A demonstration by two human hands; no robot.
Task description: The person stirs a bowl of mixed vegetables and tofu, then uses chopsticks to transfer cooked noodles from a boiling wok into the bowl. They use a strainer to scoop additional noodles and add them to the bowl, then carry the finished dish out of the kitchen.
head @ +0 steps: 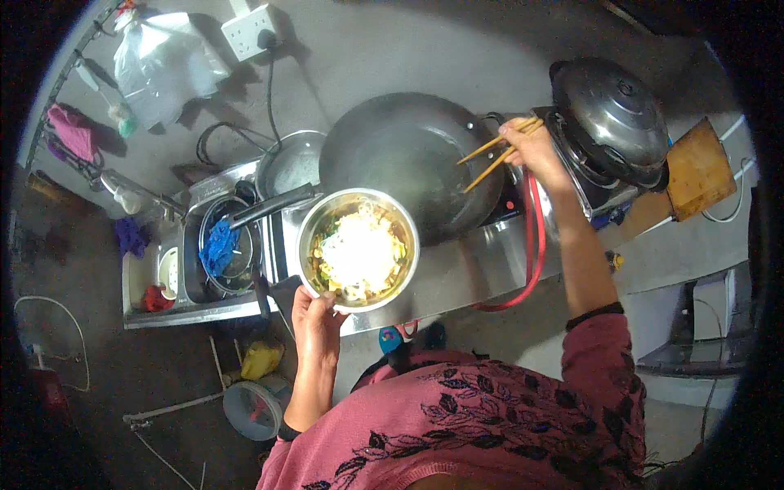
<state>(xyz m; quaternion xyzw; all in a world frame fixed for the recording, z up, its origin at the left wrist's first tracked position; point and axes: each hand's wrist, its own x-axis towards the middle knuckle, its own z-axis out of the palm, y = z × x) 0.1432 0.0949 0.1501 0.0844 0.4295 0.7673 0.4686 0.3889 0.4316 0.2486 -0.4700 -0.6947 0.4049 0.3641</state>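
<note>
My left hand grips the near rim of a stainless steel bowl, held up beside the wok. Food fills the bowl; glare washes out its middle, while yellow and green pieces show round the edge. In my right hand is a pair of wooden chopsticks, their tips apart over the right side of a large dark wok. No solid food can be made out in the wok. Its black handle points left toward the sink.
At right stands a lidded pot beside a wooden board. A metal pan sits behind the wok handle. The sink at left holds a basin with a blue cloth. A red strap hangs at the counter's front edge.
</note>
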